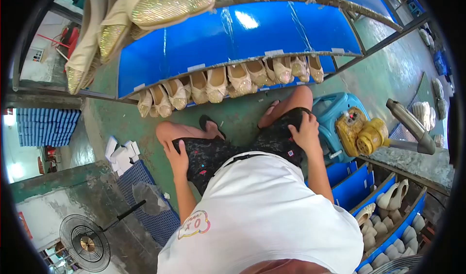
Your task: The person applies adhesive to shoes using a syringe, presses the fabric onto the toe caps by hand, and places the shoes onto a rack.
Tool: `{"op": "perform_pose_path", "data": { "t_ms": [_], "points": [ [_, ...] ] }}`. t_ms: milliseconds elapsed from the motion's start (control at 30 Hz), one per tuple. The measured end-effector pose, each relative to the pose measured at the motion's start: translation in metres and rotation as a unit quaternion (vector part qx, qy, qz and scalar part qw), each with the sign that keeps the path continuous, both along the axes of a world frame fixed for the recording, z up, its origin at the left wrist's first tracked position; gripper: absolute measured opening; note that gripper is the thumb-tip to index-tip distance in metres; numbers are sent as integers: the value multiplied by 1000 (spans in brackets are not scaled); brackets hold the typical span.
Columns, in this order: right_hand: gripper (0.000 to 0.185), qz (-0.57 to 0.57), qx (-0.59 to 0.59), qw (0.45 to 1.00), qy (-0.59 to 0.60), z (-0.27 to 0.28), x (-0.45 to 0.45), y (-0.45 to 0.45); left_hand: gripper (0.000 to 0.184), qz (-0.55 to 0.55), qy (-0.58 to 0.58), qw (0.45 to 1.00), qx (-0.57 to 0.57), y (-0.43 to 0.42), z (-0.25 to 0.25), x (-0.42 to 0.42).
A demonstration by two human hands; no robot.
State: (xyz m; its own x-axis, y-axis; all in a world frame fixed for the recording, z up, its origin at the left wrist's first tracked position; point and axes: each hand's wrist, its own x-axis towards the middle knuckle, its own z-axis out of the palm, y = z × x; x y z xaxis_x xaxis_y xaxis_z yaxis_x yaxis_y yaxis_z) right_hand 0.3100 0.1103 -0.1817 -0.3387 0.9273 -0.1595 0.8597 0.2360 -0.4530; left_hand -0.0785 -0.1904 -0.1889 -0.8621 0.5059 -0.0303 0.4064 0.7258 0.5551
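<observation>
My left hand (177, 161) lies on my left thigh near the knee, thumb apart from the fingers, with nothing in it. On my right thigh rests my right hand (307, 132), fingers spread and likewise holding nothing. Both touch the dark patterned shorts (272, 136). Ahead of my knees, a row of cream flat shoes with glittery toes (216, 85) stands along the low level of a blue rack (204, 39). More glittery shoes (162, 6) sit on the upper level, close to the camera.
A blue plastic stool (330, 116) stands at my right, with a yellow machine with a metal nozzle (371, 136) on it. Below that, a blue-sided divided bin (374, 196) holds pale shoes and shoe-shaped pieces. A fan (86, 242) and a blue perforated mat (162, 220) are at left.
</observation>
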Motion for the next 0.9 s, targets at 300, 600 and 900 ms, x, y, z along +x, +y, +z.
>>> {"op": "perform_pose_path", "data": {
  "t_ms": [300, 600, 900],
  "points": [
    [88, 12, -135, 985, -109, -26, -63, 43, 67, -116, 116, 975, -152, -22, -57, -55],
    [91, -323, 66, 908, -259, -107, 82, 91, 71, -26, 54, 992, -113, -45, -132, -71],
    [84, -409, 106, 875, -238, -102, 77, 98, 70, -32, 11, 984, -176, -21, -142, -83]
  ]
}}
